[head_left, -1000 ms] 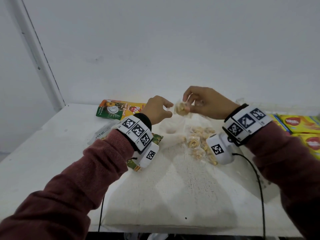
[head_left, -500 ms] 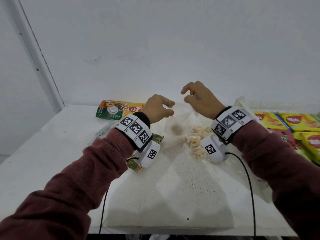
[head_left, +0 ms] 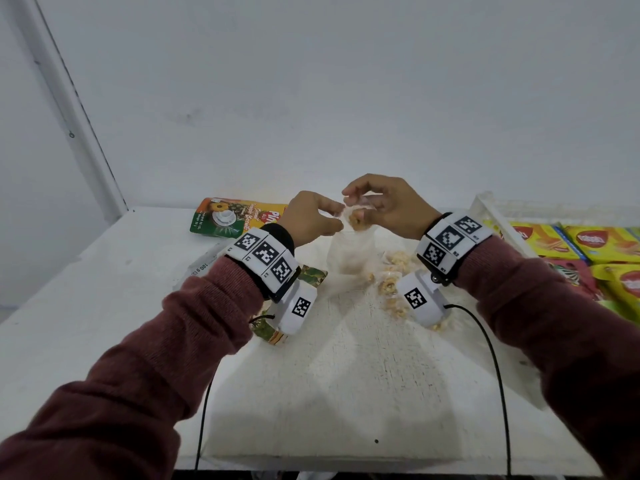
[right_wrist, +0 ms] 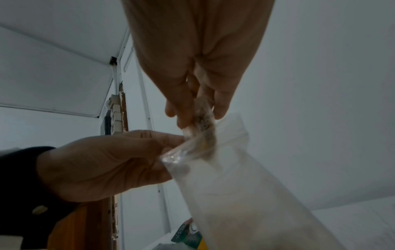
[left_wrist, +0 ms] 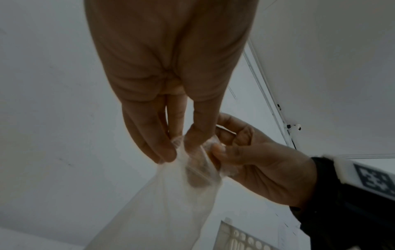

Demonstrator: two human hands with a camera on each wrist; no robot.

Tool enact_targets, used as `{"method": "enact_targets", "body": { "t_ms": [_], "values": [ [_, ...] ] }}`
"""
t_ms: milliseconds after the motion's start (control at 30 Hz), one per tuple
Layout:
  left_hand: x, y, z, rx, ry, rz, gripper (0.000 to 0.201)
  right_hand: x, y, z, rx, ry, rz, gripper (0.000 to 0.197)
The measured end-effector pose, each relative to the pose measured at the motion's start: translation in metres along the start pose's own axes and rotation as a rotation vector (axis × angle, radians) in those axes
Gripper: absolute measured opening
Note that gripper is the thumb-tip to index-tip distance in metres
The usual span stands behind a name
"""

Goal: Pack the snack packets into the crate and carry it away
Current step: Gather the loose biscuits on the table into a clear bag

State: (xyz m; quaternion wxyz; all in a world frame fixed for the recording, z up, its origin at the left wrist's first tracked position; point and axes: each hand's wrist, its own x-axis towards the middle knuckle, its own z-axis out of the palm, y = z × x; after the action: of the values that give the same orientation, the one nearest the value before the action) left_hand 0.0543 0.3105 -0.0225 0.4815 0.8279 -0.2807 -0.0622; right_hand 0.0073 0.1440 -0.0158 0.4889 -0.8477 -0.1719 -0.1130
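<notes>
Clear plastic bag, held upright above the desk between both hands, mouth at the top. Left hand: grip pinching the bag's rim at its left side, fingers curled on the film. Right hand: grip pinching a small clear snack packet of pale ring-shaped pieces, held at the bag's mouth, partly inside in the right wrist view. More small snack packets of the same kind, loose on the desk just right of the bag, partly hidden by the right wrist camera. Green and yellow pouch, flat at the desk's far edge, left of the hands. Second printed packet, mostly hidden beneath the left wrist. White crate, at the right, rim visible. Yellow and red snack packets, inside it in rows. Maroon sleeves, both arms, with marker-tagged wristbands.
</notes>
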Motion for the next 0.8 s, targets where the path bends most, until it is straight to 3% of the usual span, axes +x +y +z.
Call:
{"method": "enact_targets", "body": {
  "t_ms": [133, 300, 367, 433, 500, 533, 633, 733, 800],
  "values": [
    [-0.001, 0.002, 0.001, -0.053, 0.0, 0.01, 0.032, -0.002, 0.007, -0.002, -0.216, -0.096, -0.015, 0.033],
    [0.003, -0.002, -0.001, -0.074, 0.035, 0.023, 0.031, -0.001, 0.009, -0.001, -0.426, -0.112, -0.068, 0.032],
    [0.006, -0.004, -0.001, -0.088, 0.049, 0.023, 0.036, -0.002, 0.012, -0.003, -0.428, -0.057, -0.064, 0.031],
    [0.009, -0.006, -0.001, -0.08, 0.059, 0.003, 0.039, -0.002, 0.017, -0.008, -0.367, 0.095, 0.008, 0.026],
    [0.01, -0.008, -0.002, -0.048, 0.062, -0.008, 0.036, -0.001, 0.025, -0.012, -0.291, 0.225, 0.123, 0.022],
    [0.01, -0.01, -0.002, -0.024, 0.067, -0.009, 0.034, 0.0, 0.028, -0.014, -0.303, 0.221, 0.219, 0.022],
    [0.009, -0.011, 0.001, 0.063, 0.084, -0.009, 0.024, -0.004, 0.04, -0.012, -0.592, -0.109, 0.488, 0.021],
    [0.009, -0.01, 0.002, 0.133, 0.059, -0.04, 0.024, -0.011, 0.057, 0.001, -0.937, -0.454, 0.583, 0.043],
    [0.011, -0.011, 0.002, 0.17, 0.043, -0.059, 0.024, -0.015, 0.069, 0.008, -1.127, -0.536, 0.578, 0.055]
  ]
}}
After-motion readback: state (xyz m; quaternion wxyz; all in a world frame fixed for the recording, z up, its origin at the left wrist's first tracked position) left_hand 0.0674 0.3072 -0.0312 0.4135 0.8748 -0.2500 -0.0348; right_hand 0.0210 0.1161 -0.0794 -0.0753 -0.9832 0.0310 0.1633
